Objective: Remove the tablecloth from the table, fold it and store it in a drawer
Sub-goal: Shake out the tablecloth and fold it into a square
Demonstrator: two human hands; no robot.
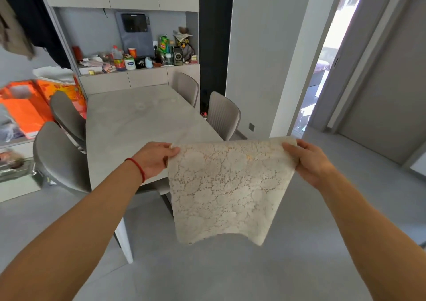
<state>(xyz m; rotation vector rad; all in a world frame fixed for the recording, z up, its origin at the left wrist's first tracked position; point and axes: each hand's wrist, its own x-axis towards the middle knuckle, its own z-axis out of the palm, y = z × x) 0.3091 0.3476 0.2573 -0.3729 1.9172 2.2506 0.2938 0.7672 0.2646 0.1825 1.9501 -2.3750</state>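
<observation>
Two hands holding lace tablecloth (pixel 227 190) up in mid-air, off the table (pixel 143 125), hanging over floor just past table's near end. Cloth folded, top edge stretched w/ lower part drooping free. Left hand (pixel 156 159) w/ fingers (pixel 173 150) pinching top left corner; red string bracelet (pixel 137 165) on that wrist. Right hand (pixel 310 160) gripping top right corner, thumb over edge. Grey chairs (pixel 62 155) both sides of table. Beyond far end, cluttered shelf (pixel 138 66) w/ bottles, jars, boxes. Orange bag (pixel 25 107) at left. Doorway (pixel 322 70) at right.
</observation>
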